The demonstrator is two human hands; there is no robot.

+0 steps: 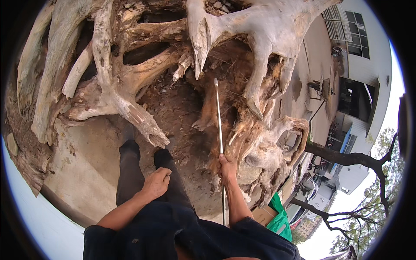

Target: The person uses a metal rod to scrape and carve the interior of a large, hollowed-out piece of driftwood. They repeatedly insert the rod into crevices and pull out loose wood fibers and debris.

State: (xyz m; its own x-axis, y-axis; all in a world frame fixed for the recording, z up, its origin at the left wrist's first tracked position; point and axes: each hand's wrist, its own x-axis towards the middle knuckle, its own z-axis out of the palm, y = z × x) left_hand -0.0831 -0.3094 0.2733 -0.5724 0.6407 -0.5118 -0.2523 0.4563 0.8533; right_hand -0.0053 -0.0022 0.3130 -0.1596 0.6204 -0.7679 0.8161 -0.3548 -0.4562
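Note:
My right hand point(227, 167) is wrapped round a long, thin metal bar point(219, 117). The bar's upper tip reaches to the brown, soil-filled hollow of a huge weathered tree root point(255, 28), and its other end runs down beside my right forearm. Whether the tip touches the wood, I cannot tell. My left hand point(157, 183) is curled into a fist in front of my thigh, with nothing showing in it. Pale, thick root limbs point(134, 115) spread ahead and to the left, some ending in broken points.
Beside my right arm, a green sheet point(279, 216) hangs by a cardboard box point(263, 216). My feet stand on a dusty concrete floor point(82, 169) close to a jutting root. Farther right are a paved yard, a white building point(368, 60) and tree branches point(346, 158).

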